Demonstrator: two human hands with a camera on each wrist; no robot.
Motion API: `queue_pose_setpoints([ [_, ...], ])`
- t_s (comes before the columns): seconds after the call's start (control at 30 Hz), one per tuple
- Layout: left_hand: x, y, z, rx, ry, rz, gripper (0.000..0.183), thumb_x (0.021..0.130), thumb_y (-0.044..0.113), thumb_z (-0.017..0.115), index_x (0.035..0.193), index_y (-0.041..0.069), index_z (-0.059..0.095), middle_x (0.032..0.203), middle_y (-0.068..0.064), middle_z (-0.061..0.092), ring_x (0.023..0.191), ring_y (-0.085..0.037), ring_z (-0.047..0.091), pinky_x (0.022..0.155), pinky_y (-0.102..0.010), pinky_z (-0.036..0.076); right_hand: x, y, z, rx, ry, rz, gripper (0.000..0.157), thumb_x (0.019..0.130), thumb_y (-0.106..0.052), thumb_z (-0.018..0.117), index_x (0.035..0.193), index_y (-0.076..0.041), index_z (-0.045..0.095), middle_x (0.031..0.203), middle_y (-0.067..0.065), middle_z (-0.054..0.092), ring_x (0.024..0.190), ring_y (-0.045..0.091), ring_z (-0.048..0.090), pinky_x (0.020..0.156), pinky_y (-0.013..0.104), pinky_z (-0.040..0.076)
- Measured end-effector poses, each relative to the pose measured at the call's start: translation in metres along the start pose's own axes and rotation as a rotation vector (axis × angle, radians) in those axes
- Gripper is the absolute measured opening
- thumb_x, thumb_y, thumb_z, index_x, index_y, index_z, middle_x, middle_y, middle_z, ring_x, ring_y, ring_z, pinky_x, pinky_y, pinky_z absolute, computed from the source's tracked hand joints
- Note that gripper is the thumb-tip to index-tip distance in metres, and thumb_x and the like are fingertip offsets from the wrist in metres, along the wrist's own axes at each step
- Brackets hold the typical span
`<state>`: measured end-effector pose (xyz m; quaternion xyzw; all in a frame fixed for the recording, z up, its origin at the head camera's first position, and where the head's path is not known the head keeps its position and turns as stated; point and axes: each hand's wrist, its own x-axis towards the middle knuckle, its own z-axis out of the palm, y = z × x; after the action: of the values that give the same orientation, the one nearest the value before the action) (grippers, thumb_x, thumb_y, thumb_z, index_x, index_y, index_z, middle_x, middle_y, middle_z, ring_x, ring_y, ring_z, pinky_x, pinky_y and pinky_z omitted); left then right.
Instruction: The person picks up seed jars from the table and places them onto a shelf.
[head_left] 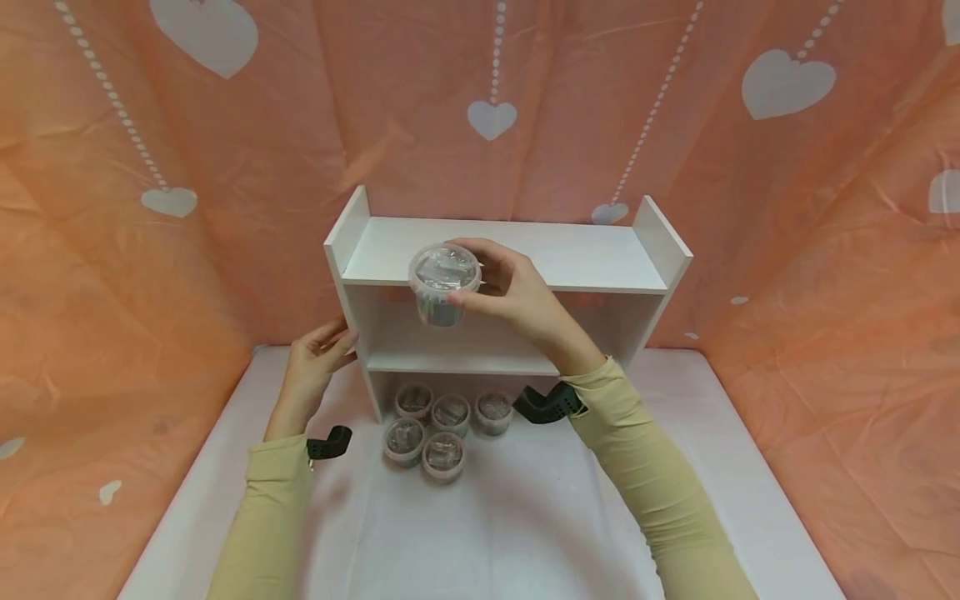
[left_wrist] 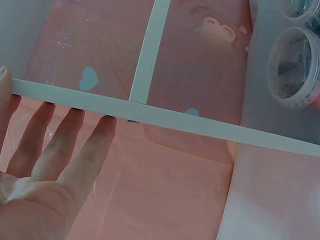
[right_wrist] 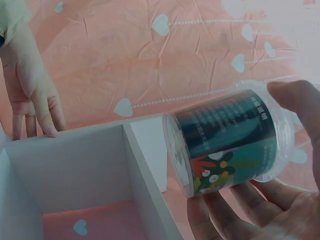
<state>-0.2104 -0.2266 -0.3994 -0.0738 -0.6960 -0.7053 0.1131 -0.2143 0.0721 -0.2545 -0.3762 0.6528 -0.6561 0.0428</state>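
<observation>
A clear plastic tub (head_left: 437, 307) with a transparent lid is gripped in my right hand (head_left: 517, 287), thumb on the near side. It is held up in front of the top board of a white shelf unit (head_left: 480, 367). The right wrist view shows a dark green printed label with flowers round the tub (right_wrist: 225, 140). My left hand (head_left: 311, 371) touches the unit's left side panel; in the left wrist view its straight fingers (left_wrist: 95, 145) rest against the panel's edge. Several similar lidded tubs (head_left: 443, 457) stand at the foot of the unit.
The unit stands on a white-covered table (head_left: 525, 517), near the back. An orange-pink curtain (head_left: 420, 100) with white hearts hangs behind and on both sides. Raised side panels (head_left: 663, 242) flank the top board. A black wrist camera (head_left: 551, 404) sits on my right wrist.
</observation>
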Motion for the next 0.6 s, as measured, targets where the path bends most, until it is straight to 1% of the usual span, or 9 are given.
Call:
queue_pose_setpoints([
  [0.07,0.000,0.000,0.000,0.016,0.001,-0.001,0.052,0.094,0.015,0.063,0.138,-0.005,0.046,0.136,-0.014,0.051,0.108,-0.009,0.058,0.088,-0.032,0.052,0.007,0.000,-0.001,-0.017,0.013,0.005,0.055,0.083,0.001,0.070,0.134,-0.003,0.051,0.121,0.013,0.058,0.106,0.027,0.059,0.085,0.035,0.053],
  [0.17,0.000,0.001,0.000,0.030,0.008,-0.002,0.051,0.094,0.015,0.063,0.138,-0.006,0.046,0.136,-0.015,0.051,0.107,-0.009,0.058,0.087,-0.031,0.052,0.016,0.000,-0.002,-0.045,0.037,0.015,0.054,0.083,-0.001,0.070,0.134,-0.004,0.052,0.121,0.011,0.059,0.106,0.025,0.060,0.083,0.033,0.053],
  [0.2,0.000,0.001,0.000,0.031,0.009,-0.002,0.051,0.094,0.015,0.063,0.138,-0.006,0.046,0.135,-0.015,0.051,0.106,-0.009,0.058,0.086,-0.029,0.053,0.019,0.000,-0.002,-0.053,0.042,0.019,0.054,0.083,-0.001,0.071,0.134,-0.003,0.052,0.121,0.011,0.059,0.106,0.025,0.060,0.083,0.033,0.054],
  [0.4,0.000,0.001,0.002,0.034,0.004,-0.008,0.051,0.094,0.016,0.062,0.138,-0.005,0.046,0.137,-0.016,0.049,0.108,-0.011,0.057,0.086,-0.029,0.053,0.034,0.000,-0.006,-0.096,0.074,0.044,0.053,0.084,-0.002,0.071,0.133,-0.002,0.052,0.120,0.011,0.060,0.104,0.024,0.062,0.085,0.034,0.054],
  [0.6,0.000,0.002,0.002,0.032,0.010,-0.015,0.052,0.094,0.016,0.062,0.138,-0.006,0.046,0.137,-0.016,0.049,0.108,-0.011,0.057,0.088,-0.031,0.052,0.045,0.000,-0.007,-0.097,0.098,0.075,0.052,0.086,-0.010,0.073,0.134,-0.008,0.054,0.122,0.006,0.059,0.108,0.020,0.060,0.087,0.034,0.052],
])
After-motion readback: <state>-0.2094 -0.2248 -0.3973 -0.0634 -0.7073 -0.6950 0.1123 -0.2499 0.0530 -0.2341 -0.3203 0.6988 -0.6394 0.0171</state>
